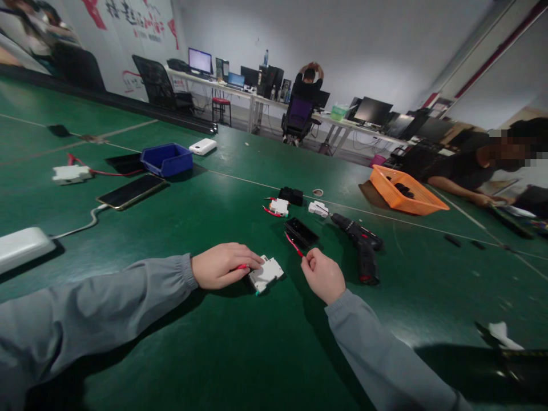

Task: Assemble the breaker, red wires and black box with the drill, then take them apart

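My left hand [225, 265] reaches in from the left, its fingers closed over the near-left end of a white circuit breaker [266, 275] lying on the table. A short red piece [242, 266] shows between its thumb and fingers. My right hand [324, 276], a little way to the right, pinches a thin red wire [293, 244] that points up and left. Just beyond that wire lies an open black case [302, 232]. Farther off are a second white module with red wires [279, 207], a small white module [318, 208] and a black block [291, 196].
A black cordless drill [362, 245] lies right of my right hand. Beyond it sits an orange basket [406, 194] with black parts. At left are a blue bin [166, 160], a phone [133, 192] and a white power bank [25, 249]. A co-worker [466, 171] sits at the right.
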Demonstrator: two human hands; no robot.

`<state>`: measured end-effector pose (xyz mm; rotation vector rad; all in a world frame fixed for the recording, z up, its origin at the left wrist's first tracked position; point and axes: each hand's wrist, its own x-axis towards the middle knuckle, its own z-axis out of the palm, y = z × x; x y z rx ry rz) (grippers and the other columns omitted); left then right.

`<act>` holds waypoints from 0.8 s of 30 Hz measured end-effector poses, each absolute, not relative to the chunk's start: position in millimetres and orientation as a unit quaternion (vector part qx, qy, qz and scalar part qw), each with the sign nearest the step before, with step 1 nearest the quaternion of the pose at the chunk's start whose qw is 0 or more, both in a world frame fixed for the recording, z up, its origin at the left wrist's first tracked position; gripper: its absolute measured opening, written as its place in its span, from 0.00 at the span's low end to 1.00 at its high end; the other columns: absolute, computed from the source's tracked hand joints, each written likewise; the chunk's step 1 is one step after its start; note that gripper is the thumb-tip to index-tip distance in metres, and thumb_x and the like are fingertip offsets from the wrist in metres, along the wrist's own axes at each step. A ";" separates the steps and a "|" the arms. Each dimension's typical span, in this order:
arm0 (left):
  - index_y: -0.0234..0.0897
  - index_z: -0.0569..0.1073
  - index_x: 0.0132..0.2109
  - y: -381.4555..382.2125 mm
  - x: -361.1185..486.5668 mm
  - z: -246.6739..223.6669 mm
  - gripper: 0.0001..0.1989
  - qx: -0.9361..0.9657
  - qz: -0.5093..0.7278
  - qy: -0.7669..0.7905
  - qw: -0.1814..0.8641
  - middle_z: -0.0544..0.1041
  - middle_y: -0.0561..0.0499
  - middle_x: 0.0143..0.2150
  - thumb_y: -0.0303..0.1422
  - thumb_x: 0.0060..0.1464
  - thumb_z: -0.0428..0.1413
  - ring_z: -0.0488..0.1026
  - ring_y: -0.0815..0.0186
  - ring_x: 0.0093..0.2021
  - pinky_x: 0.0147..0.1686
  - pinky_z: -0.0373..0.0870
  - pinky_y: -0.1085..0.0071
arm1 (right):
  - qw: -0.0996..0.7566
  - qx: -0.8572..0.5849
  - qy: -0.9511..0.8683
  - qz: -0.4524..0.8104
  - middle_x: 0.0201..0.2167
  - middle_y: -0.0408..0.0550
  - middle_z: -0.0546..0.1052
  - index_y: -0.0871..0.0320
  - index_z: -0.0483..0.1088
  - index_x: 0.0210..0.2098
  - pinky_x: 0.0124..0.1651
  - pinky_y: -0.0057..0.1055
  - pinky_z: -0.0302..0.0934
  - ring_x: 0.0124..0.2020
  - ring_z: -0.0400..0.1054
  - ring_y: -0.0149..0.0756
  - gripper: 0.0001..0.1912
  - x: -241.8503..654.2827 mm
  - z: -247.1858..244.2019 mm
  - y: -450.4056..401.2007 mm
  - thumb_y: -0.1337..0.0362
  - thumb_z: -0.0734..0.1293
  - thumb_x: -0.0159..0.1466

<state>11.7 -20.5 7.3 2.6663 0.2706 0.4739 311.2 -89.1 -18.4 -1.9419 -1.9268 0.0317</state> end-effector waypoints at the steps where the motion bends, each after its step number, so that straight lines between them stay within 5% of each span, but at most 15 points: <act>1: 0.40 0.70 0.57 -20.4 11.6 7.2 0.18 0.959 0.169 0.099 0.207 0.74 0.45 0.58 0.32 0.65 0.44 0.71 0.60 0.55 0.54 0.67 0.61 | 0.198 -0.703 -0.683 0.010 0.20 0.39 0.67 0.54 0.62 0.28 0.26 0.29 0.43 0.21 0.60 0.31 0.09 313.6 -18.6 -87.5 0.62 0.62 0.64; 7: 0.39 0.70 0.57 -20.6 10.9 7.0 0.17 0.959 0.166 0.100 0.209 0.74 0.45 0.58 0.31 0.66 0.44 0.71 0.61 0.55 0.55 0.66 0.62 | 0.176 -0.739 -0.650 -0.013 0.20 0.41 0.67 0.55 0.62 0.29 0.26 0.30 0.44 0.22 0.62 0.33 0.08 325.2 -19.2 -80.7 0.61 0.62 0.64; 11: 0.39 0.70 0.56 -21.5 10.2 4.9 0.16 0.956 0.187 0.111 0.198 0.76 0.45 0.54 0.32 0.66 0.44 0.72 0.62 0.53 0.53 0.67 0.64 | 0.218 -0.725 -0.653 -0.034 0.27 0.43 0.70 0.56 0.65 0.38 0.27 0.30 0.51 0.24 0.64 0.34 0.05 323.2 -18.0 -83.4 0.62 0.62 0.63; 16: 0.36 0.71 0.45 -21.1 9.8 -1.1 0.14 0.936 0.229 0.193 0.184 0.77 0.47 0.39 0.33 0.67 0.41 0.73 0.65 0.39 0.41 0.68 0.68 | 0.257 -0.557 -0.790 0.019 0.43 0.55 0.72 0.60 0.63 0.49 0.44 0.39 0.64 0.42 0.69 0.43 0.16 295.1 -7.6 -103.8 0.63 0.63 0.63; 20: 0.37 0.68 0.43 -21.7 9.5 -2.7 0.11 0.928 0.228 0.236 0.178 0.75 0.50 0.34 0.34 0.66 0.42 0.71 0.66 0.33 0.36 0.65 0.69 | 0.214 -0.455 -0.860 0.089 0.63 0.60 0.62 0.60 0.55 0.63 0.62 0.49 0.53 0.63 0.56 0.51 0.32 268.9 3.6 -119.9 0.61 0.66 0.61; 24: 0.36 0.64 0.47 -22.7 8.8 -2.0 0.10 0.918 0.227 0.272 0.179 0.73 0.51 0.32 0.36 0.65 0.43 0.69 0.65 0.32 0.34 0.64 0.69 | 0.175 -0.430 -0.876 0.127 0.66 0.58 0.60 0.59 0.50 0.67 0.65 0.51 0.47 0.65 0.53 0.50 0.37 262.2 8.3 -121.4 0.59 0.67 0.62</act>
